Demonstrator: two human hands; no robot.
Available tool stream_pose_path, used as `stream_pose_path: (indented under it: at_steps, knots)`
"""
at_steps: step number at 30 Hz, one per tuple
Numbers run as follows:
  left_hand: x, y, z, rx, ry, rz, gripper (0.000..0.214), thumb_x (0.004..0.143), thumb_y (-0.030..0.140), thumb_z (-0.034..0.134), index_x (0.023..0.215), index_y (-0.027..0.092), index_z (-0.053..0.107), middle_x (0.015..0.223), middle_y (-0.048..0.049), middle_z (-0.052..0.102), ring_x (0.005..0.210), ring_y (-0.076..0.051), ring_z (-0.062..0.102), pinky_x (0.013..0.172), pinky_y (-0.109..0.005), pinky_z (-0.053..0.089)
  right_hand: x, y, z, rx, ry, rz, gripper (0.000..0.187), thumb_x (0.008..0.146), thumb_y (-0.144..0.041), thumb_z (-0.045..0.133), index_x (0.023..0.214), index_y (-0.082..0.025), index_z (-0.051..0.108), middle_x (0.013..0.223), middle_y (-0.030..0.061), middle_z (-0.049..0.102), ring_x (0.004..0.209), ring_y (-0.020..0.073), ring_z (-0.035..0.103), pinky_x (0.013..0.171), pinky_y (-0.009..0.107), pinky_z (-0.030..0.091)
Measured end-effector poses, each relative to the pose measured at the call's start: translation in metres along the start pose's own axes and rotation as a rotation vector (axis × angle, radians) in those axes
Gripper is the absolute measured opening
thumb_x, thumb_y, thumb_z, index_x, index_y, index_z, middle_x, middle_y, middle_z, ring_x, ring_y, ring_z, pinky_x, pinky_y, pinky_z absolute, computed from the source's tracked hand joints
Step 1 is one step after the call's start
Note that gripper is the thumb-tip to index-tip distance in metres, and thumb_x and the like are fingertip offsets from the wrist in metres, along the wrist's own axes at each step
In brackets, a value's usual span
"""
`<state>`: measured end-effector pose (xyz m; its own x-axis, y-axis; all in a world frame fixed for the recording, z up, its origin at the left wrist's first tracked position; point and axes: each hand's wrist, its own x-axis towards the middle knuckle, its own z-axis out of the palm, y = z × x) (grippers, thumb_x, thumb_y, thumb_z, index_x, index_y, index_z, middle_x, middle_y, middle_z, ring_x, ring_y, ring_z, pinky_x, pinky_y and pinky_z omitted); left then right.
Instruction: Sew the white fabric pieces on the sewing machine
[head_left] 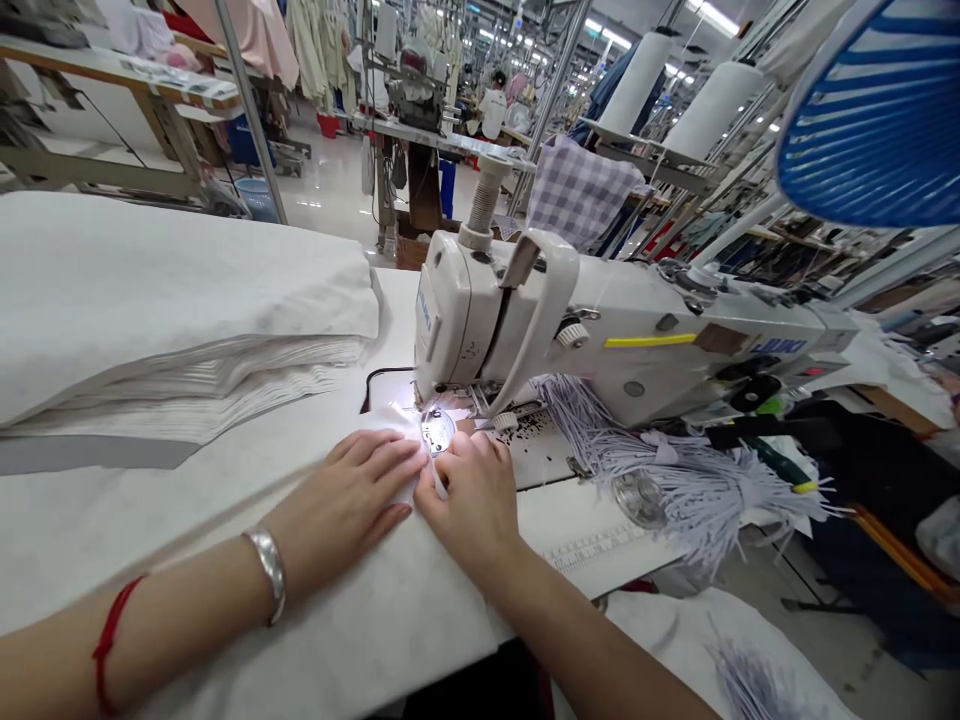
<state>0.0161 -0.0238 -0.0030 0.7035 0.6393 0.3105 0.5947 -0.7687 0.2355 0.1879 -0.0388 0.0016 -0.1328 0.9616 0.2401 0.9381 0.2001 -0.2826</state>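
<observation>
A white sewing machine (480, 300) stands before me, its lamp shining on the needle area. My left hand (352, 490) lies flat on a piece of white fabric (394, 418) just left of the presser foot, fingers stretched out. Close beside it, my right hand (476, 500) is closed, pinching the fabric's edge between thumb and curled fingers in front of the needle plate (439, 432). The needle tip itself is lost in the glare. A bundle of pale lilac fabric strips (675, 480) lies under the machine's arm, to the right of my right hand.
A thick stack of white cut fabric (180, 300) covers the table's left side. On the table's right lie a metal bobbin (640, 498) and a printed ruler (592, 545). A blue fan (877, 120) hangs at upper right. Checked cloth (581, 190) hangs behind the machine.
</observation>
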Motion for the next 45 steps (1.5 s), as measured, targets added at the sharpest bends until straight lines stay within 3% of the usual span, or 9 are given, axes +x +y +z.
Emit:
stream_pose_path:
  at_steps: [5,15,20,23,28,36,40,43,45]
  knots:
    - [-0.011,0.014,0.006,-0.022,0.001,-0.072,0.046,0.09,0.034,0.05,0.134,0.019,0.044,0.135,-0.0082,0.051,0.123,-0.027,0.041,0.105,-0.044,0.033,-0.001,0.001,0.0,-0.006,0.006,0.004,0.027,0.079,-0.025,0.051,0.052,-0.019,0.05,0.069,0.0006,0.051,0.078,0.0173,0.048,0.08,0.034,0.035]
    - [0.002,-0.004,-0.006,0.041,-0.083,0.02,0.05,0.087,0.044,0.053,0.132,0.022,0.048,0.136,-0.0079,0.051,0.123,-0.029,0.042,0.104,-0.046,0.034,-0.002,0.001,0.001,0.017,0.008,0.02,0.03,0.076,-0.022,0.052,0.048,-0.018,0.044,0.064,-0.0009,0.049,0.074,0.015,0.045,0.076,0.032,0.033]
    - [-0.013,0.016,0.001,0.151,-0.01,-0.021,0.044,0.096,0.032,0.04,0.135,0.014,0.043,0.136,-0.0095,0.053,0.127,-0.024,0.044,0.104,-0.039,0.036,-0.003,0.002,-0.001,0.018,0.001,0.003,0.029,0.078,-0.023,0.051,0.05,-0.019,0.048,0.065,-0.0005,0.05,0.076,0.0158,0.046,0.078,0.032,0.033]
    - [-0.019,0.023,0.003,0.181,-0.031,-0.065,0.054,0.093,0.046,0.043,0.14,0.018,0.037,0.142,-0.0079,0.048,0.132,-0.026,0.039,0.108,-0.046,0.026,-0.002,0.002,-0.002,0.011,-0.006,-0.006,0.028,0.078,-0.023,0.051,0.051,-0.019,0.05,0.066,-0.0001,0.051,0.077,0.0163,0.046,0.078,0.033,0.032]
    - [-0.016,0.016,-0.002,0.154,-0.097,-0.055,0.06,0.09,0.055,0.043,0.14,0.022,0.037,0.146,-0.0053,0.042,0.135,-0.028,0.035,0.11,-0.048,0.016,-0.003,0.0,-0.002,0.022,-0.012,0.005,0.027,0.077,-0.024,0.052,0.05,-0.019,0.052,0.067,0.0004,0.052,0.076,0.0162,0.046,0.077,0.033,0.034]
    - [-0.005,-0.002,-0.008,0.126,-0.101,-0.023,0.059,0.087,0.059,0.046,0.137,0.027,0.043,0.146,-0.005,0.042,0.135,-0.029,0.033,0.109,-0.052,0.022,-0.003,0.002,0.0,0.034,0.035,0.0,0.025,0.075,-0.023,0.053,0.05,-0.019,0.053,0.063,0.0004,0.052,0.075,0.0165,0.048,0.078,0.034,0.035]
    - [-0.006,0.001,-0.008,0.169,-0.069,0.114,0.046,0.092,0.046,0.048,0.13,0.02,0.052,0.133,-0.0079,0.056,0.125,-0.027,0.046,0.103,-0.042,0.038,-0.004,0.001,-0.002,0.033,0.014,0.005,0.023,0.075,-0.023,0.054,0.052,-0.019,0.055,0.065,0.0008,0.053,0.076,0.0168,0.048,0.08,0.034,0.035]
    - [-0.015,0.014,-0.001,0.204,0.019,0.062,0.04,0.097,0.024,0.034,0.133,0.013,0.048,0.13,-0.0107,0.058,0.121,-0.023,0.051,0.1,-0.038,0.042,-0.005,0.0,-0.004,0.035,-0.015,0.004,0.023,0.076,-0.023,0.053,0.054,-0.019,0.056,0.067,0.0008,0.054,0.077,0.0168,0.048,0.08,0.034,0.034]
    - [-0.02,0.021,0.002,0.226,0.039,0.023,0.045,0.097,0.026,0.034,0.139,0.013,0.039,0.135,-0.0109,0.054,0.126,-0.023,0.047,0.103,-0.041,0.037,-0.005,0.0,-0.004,0.032,-0.02,0.003,0.022,0.076,-0.023,0.052,0.055,-0.02,0.057,0.067,0.0006,0.054,0.078,0.0168,0.048,0.081,0.034,0.034]
